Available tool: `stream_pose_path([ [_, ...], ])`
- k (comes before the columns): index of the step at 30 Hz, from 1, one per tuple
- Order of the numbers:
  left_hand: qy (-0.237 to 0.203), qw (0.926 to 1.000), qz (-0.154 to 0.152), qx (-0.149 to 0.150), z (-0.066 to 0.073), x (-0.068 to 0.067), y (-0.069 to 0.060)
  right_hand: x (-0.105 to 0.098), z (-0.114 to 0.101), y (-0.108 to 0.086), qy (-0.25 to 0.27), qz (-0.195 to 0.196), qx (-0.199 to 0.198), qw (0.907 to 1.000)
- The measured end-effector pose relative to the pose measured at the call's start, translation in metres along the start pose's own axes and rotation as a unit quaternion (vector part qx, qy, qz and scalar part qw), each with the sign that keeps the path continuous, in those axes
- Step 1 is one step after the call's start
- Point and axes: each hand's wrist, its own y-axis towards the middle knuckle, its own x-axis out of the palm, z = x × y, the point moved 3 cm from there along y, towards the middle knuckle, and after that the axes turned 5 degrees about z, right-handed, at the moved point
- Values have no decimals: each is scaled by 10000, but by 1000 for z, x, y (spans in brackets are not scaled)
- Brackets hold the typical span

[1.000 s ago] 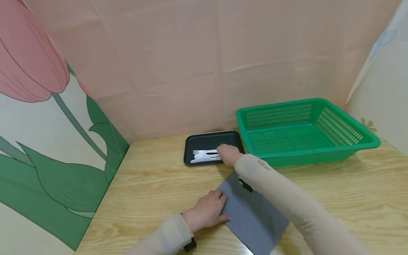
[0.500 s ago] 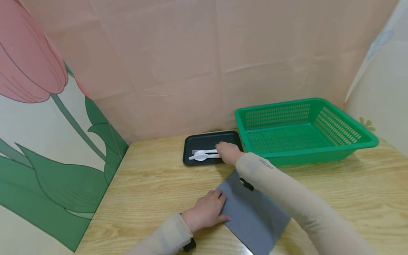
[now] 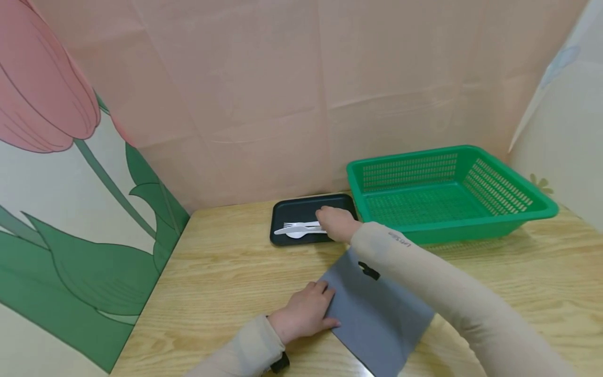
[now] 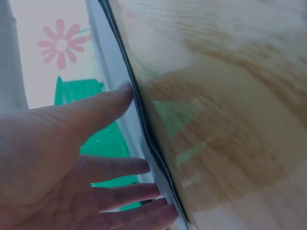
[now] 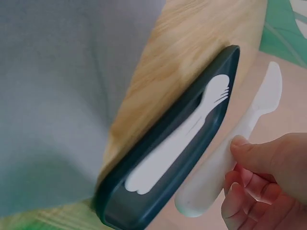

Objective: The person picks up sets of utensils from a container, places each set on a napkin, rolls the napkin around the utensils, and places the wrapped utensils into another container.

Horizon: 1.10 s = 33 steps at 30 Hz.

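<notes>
My right hand (image 3: 338, 223) pinches a white table knife (image 5: 220, 153) by its handle between thumb and fingers, raised above the black tray (image 3: 301, 207). In the tray lie a white fork (image 5: 217, 101) and a white spoon (image 5: 216, 85), side by side and partly overlapping. My left hand (image 3: 305, 312) rests on the left edge of a flat grey sheet (image 3: 377, 324), fingers spread. In the left wrist view the sheet's dark edge (image 4: 144, 115) shows layers, with the thumb and fingertips touching it. The right forearm covers part of the sheet.
A green plastic basket (image 3: 452, 230) with slotted walls stands right of the tray, close against it. The wooden table (image 3: 226, 272) ends at a pink cloth backdrop (image 3: 254, 104). A wall with a tulip picture (image 3: 70, 220) rises on the left.
My right hand has lifted the knife from the tray's front side and moved it slightly up and left, over the fork and spoon. The left hand has stayed still.
</notes>
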Motion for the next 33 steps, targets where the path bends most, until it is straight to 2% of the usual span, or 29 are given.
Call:
stream_pose_path([
  [9, 4, 10000, -23, -52, 1, -1, 0, -15, -6, -7, 57, -189, 15, 9998],
  [21, -77, 9999, -148, -29, 0, 1, 1, -23, -4, -19, 402, -281, 95, 9988],
  [33, -134, 9999, -85, 24, -1, 4, 1, -29, -4, -45, 622, -107, -34, 9980],
])
